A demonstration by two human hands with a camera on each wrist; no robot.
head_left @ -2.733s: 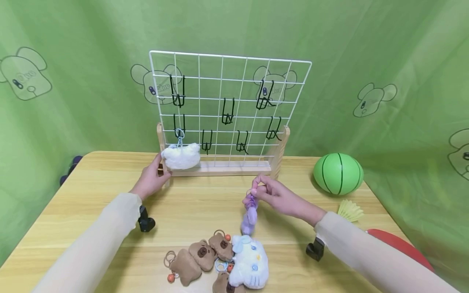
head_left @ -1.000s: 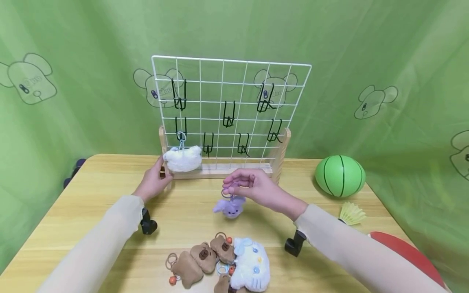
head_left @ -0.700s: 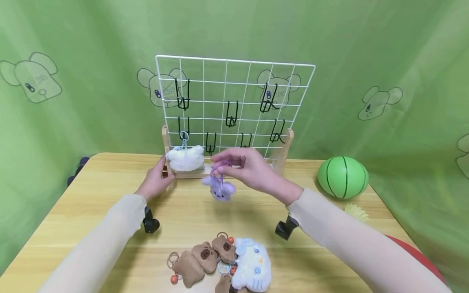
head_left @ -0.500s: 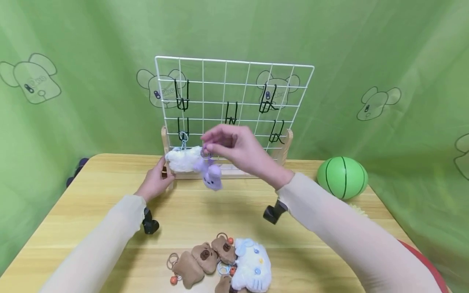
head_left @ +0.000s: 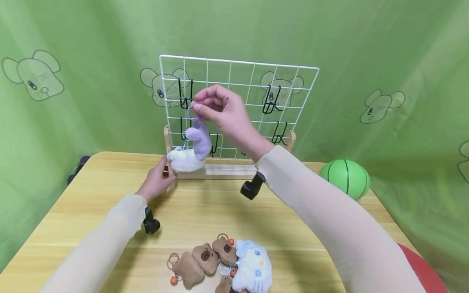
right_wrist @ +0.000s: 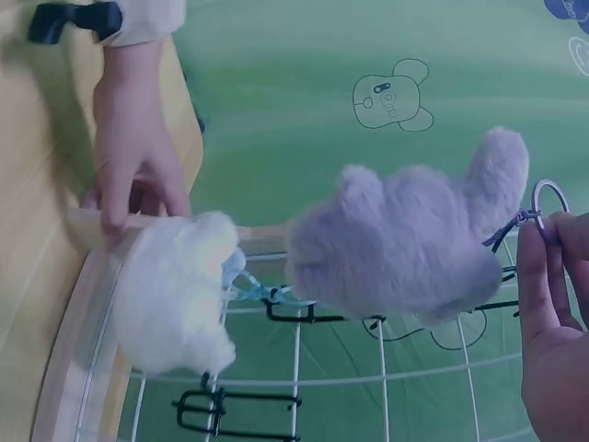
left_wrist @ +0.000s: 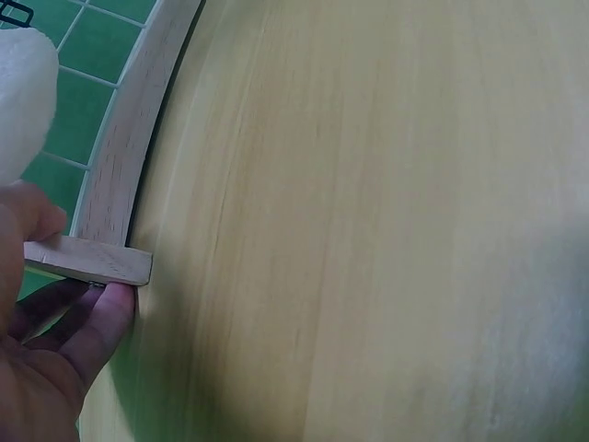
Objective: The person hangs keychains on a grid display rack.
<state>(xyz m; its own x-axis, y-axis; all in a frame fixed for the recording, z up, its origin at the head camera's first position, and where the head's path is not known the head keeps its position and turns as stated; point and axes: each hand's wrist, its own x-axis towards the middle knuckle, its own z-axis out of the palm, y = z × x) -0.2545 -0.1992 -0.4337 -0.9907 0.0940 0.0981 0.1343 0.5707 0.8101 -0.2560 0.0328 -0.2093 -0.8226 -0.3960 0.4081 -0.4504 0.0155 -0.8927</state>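
My right hand (head_left: 229,116) pinches the ring of a purple plush keychain (head_left: 200,140) in front of the white wire rack (head_left: 239,62), close to the upper left black hook (head_left: 185,97). In the right wrist view the ring (right_wrist: 550,198) sits between thumb and fingers, with the purple plush (right_wrist: 396,244) hanging from it. A white plush (head_left: 186,160) hangs from the lower left hook, partly behind the purple one. My left hand (head_left: 155,183) grips the rack's left wooden foot; in the left wrist view its fingers and thumb lie on either side of that wood (left_wrist: 92,260).
Near the front of the wooden table (head_left: 91,203) lie several brown plush keychains (head_left: 188,269) and a white cat-faced plush (head_left: 253,266). A green ball (head_left: 345,178) and a red object (head_left: 421,268) are on the right. A green curtain (head_left: 234,24) hangs behind.
My right hand has carried the purple plush from above the table up and left to the rack's upper left part. The left hand keeps its grip on the wooden foot.
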